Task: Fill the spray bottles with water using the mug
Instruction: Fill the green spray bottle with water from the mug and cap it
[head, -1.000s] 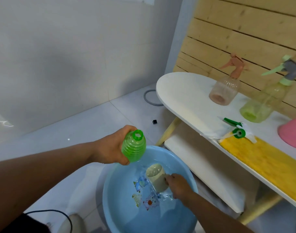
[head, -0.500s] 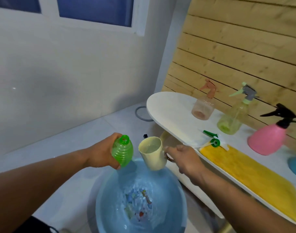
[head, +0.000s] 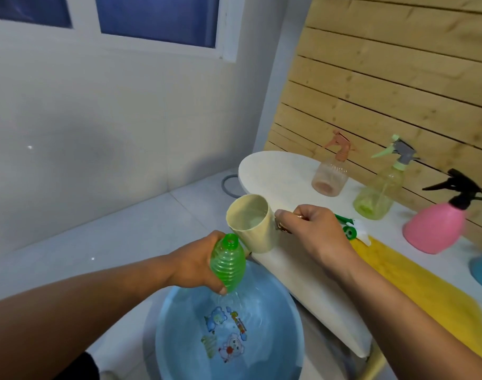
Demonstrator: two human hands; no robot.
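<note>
My left hand (head: 196,266) grips a ribbed green bottle (head: 228,264) with its cap off, its open neck pointing up, above the blue basin (head: 286,319). My right hand (head: 308,231) holds a cream mug (head: 255,229) by its handle, tilted with its rim just above and right of the bottle's mouth. Water shows inside the mug. The bottle's green spray head (head: 349,229) lies on the white table (head: 272,174).
On the table stand a peach spray bottle (head: 331,171), a pale green one (head: 382,190) and a pink one with a black trigger (head: 440,223). A yellow cloth (head: 426,292) covers the table's near part. The basin holds water and sits on the tiled floor.
My right hand lifted the mug out of the basin's water and brought it up beside the green bottle's mouth, tilting it. My view rose toward the wall and window.
</note>
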